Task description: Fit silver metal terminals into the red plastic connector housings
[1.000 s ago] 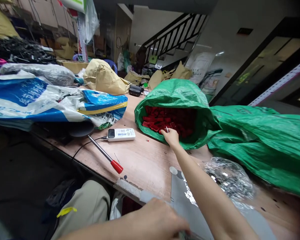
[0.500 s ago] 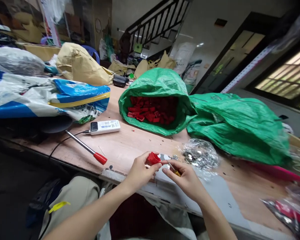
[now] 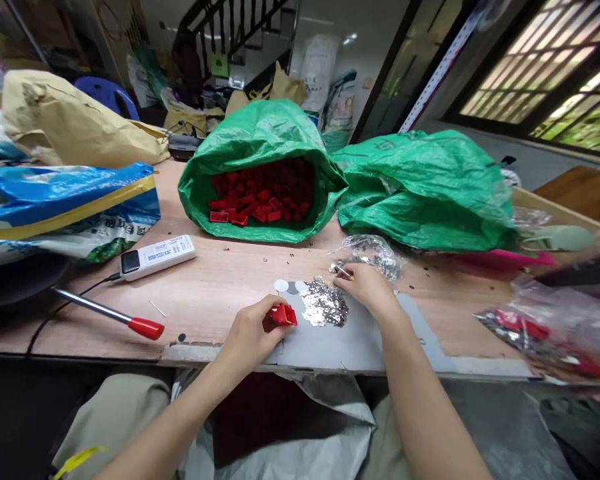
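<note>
My left hand (image 3: 253, 330) holds a small red plastic part (image 3: 284, 315) between thumb and fingers, above the left side of a grey sheet (image 3: 360, 347). A pile of small shiny metal pieces (image 3: 324, 303) lies on that sheet, between my hands. My right hand (image 3: 363, 283) is closed round a thin tool (image 3: 345, 272), of which only a short metal end shows. It is at the near edge of a clear plastic bag (image 3: 377, 257) with more metal pieces.
An open green sack (image 3: 260, 133) of red parts stands behind, with another green sack (image 3: 430, 193) to its right. A white device (image 3: 163, 257) and a red-tipped lever (image 3: 145, 328) are on the left. A plastic bag (image 3: 545, 340) lies far right.
My hands have parted. The right has moved away from the red part to the clear bag, the left still holds the part, and the metal pile is uncovered. The view has shifted right.
</note>
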A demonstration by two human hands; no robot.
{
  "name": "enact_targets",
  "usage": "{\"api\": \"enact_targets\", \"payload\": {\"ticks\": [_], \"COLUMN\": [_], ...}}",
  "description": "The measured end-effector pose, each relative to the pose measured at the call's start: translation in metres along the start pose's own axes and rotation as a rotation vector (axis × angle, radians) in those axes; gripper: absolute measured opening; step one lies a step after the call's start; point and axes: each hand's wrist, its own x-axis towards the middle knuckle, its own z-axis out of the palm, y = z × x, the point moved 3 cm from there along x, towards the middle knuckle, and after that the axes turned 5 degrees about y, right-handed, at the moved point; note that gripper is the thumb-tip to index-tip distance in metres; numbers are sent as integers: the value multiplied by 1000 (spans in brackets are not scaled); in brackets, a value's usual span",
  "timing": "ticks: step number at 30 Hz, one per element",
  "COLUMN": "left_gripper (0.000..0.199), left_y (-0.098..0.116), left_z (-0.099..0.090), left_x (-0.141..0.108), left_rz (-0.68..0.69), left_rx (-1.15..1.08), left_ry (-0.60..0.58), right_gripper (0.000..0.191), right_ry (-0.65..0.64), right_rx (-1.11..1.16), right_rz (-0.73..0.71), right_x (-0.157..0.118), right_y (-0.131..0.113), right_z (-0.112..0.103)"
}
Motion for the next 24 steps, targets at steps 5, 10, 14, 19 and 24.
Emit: {"api": "enact_targets", "payload": {"ticks": [5,10,14,19,24], "left_gripper": [23,22,22,23,24], "left_y": [0,0,2,4,4], "left_z": [-1,-1,-2,-3,-3], "left_x": [-2,-4,-3,-4,-4], "left_rz": [-13,3,6,-21,-22], "left_rx": [2,23,36,27,35], "left_ry": [-13,-11,-7,-8,-5], "right_gripper": [16,16,12,13,10], "right_ry": [23,76,71,99,72], "right_rx": [48,113,167,210,196], "right_rz": [40,47,-21,-78,-141], "right_x": [-7,-8,-6,-7,-9], "right_y": [11,27,24,20,18], "right_z": [4,-2,2,6,11]}}
